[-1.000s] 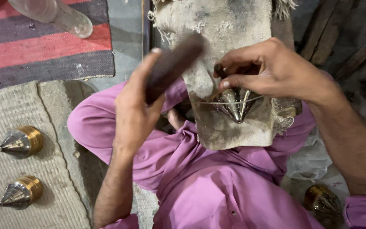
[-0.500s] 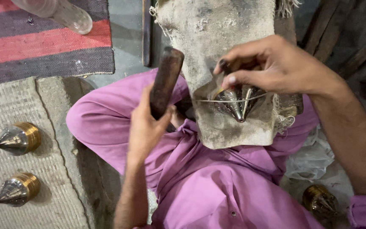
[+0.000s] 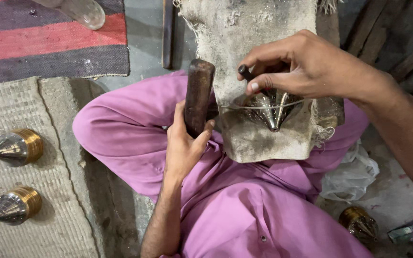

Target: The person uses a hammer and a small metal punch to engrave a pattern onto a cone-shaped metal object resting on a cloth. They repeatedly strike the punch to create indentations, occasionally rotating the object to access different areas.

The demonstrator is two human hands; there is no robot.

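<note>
Two hands are at work over a cloth-covered block (image 3: 264, 138) that stands between the knees of a seated person in purple trousers (image 3: 244, 210). The left hand (image 3: 183, 148) is closed around the lower end of a dark wooden mallet (image 3: 198, 95), which is held upright just left of the block, its head level with the block's upper part. The right hand (image 3: 307, 67) comes in from the right; its fingers are pinched together on a small dark punch (image 3: 244, 72), which is set against the top of a cone-shaped metal top (image 3: 268, 107). The top lies on the near face of the block with its silver point directed down toward the person, and a thin wire (image 3: 237, 108) crosses its body. The mallet and the punch are apart.

On a woven mat (image 3: 39, 215) at the left lie two finished tops, one farther (image 3: 17, 145) and one nearer (image 3: 15, 205), each with a brass-coloured band and a silver cone pointing left. A fourth top (image 3: 359, 223) lies on the floor at the near right, beside a crumpled white plastic bag (image 3: 352, 174). A striped red and dark rug (image 3: 48, 43) lies at the far left, with a clear plastic bottle (image 3: 80, 10) on it.
</note>
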